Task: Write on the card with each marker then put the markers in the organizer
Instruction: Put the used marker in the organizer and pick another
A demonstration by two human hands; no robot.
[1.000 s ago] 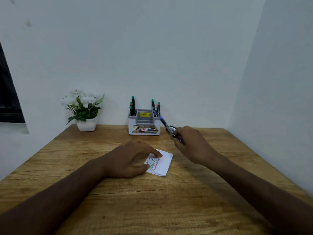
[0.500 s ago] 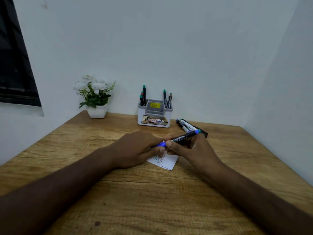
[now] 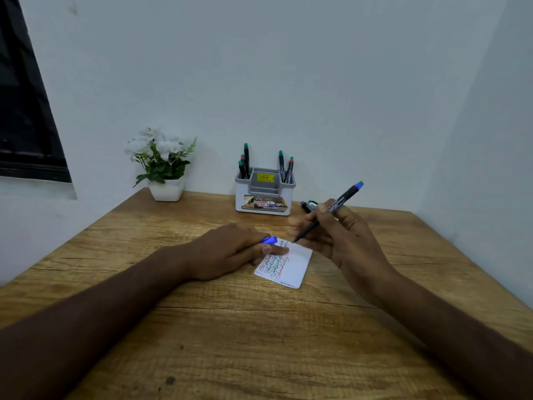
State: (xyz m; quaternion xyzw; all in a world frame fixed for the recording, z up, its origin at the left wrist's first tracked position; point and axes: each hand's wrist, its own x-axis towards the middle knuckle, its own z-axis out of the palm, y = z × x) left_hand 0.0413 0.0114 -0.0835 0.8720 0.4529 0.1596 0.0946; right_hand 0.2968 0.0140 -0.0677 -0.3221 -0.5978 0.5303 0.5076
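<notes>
The uncapped marker (image 3: 328,212) slants tip-down toward the card (image 3: 291,267), pinched in the right hand (image 3: 340,238)'s grip; the left hand (image 3: 233,249) clasps its blue cap (image 3: 269,240).

A small desk nook in a home or office, set into a corner of plain pale walls. A wood-grain counter (image 3: 230,327) fills the corner. At its back stand a white pot of artificial white flowers (image 3: 163,166) and a white desk organizer (image 3: 264,194) holding markers and bearing a yellow price sticker. A dark-framed window (image 3: 26,111) sits in the left wall.
</notes>
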